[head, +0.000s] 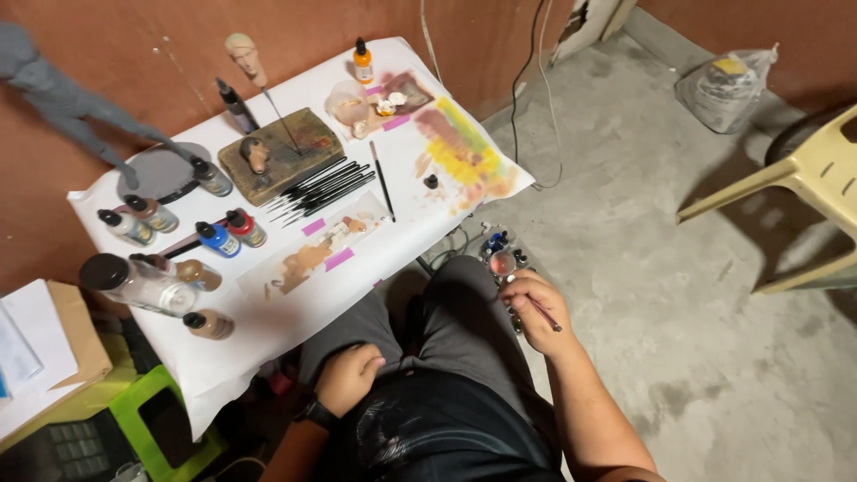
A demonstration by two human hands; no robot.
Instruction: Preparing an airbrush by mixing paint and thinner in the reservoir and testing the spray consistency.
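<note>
White-papered table [268, 330] at 10 o'clock, paint bottles, brush row [321, 189] on it. Left hand [346, 379] at 7 o'clock, clenched, empty, on thigh. Right hand [534, 312] at 4 o'clock, fingers grasping thin paintbrush [544, 316], just below small floor palette [502, 257].

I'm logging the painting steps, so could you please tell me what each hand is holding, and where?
The right hand holds a thin paintbrush partway along its handle, above the paint pots on the floor. The left hand rests closed on the thigh; nothing shows in it.
</note>
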